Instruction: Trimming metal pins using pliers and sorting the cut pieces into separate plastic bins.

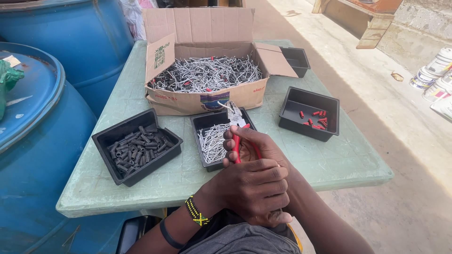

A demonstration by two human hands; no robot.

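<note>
My right hand [248, 145] grips red-handled pliers [235, 123], whose metal jaws point away from me over a black tray of silver wire pins [212, 141]. My left hand [256, 190], with a beaded bracelet on its wrist, lies curled over my right wrist close to my body, and nothing shows inside it. Beyond the pin tray stands an open cardboard box [207, 96] filled with a tangle of metal wire pieces. A black tray of short black tubes [136, 146] sits to the left. A black tray with several small red caps [310, 114] sits to the right.
Everything rests on a pale green table [329, 155]. Another black tray [295, 60] stands at the back right, by the box flap. Large blue barrels [42, 141] crowd the left side. Paint buckets [435, 75] stand on the concrete floor at far right.
</note>
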